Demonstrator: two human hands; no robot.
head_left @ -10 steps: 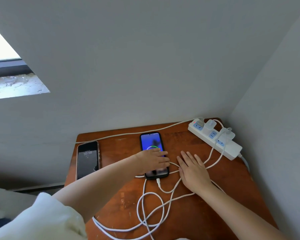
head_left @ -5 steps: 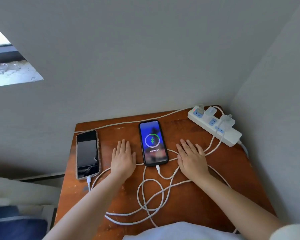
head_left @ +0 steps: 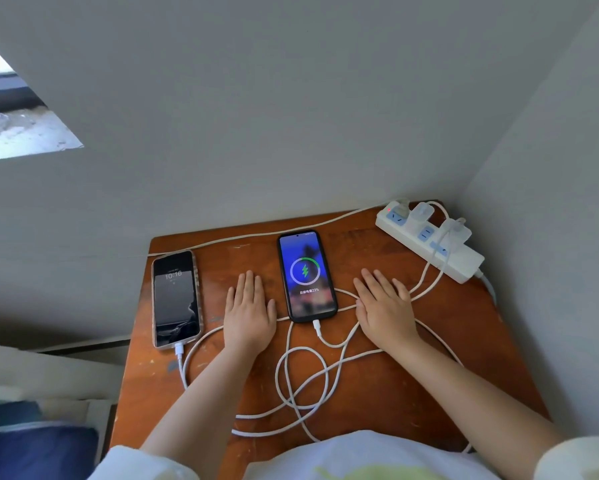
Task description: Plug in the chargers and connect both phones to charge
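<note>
Two flat hands are resting on a wooden table [head_left: 412,386] between charging phones.

The left hand [head_left: 248,311] is lying palm down, fingers spread and holding nothing, between the dark phone [head_left: 175,299] at far left and the lit phone [head_left: 306,276], which is showing a green charging ring. The right hand [head_left: 384,306] is lying just as open, right of the lit phone, on top of white cables [head_left: 303,382] looping toward the near edge. Two rounded white chargers [head_left: 457,230] are sitting in the power strip [head_left: 464,263] at far right. Both cable ends are reaching the phones' near ends.
</note>
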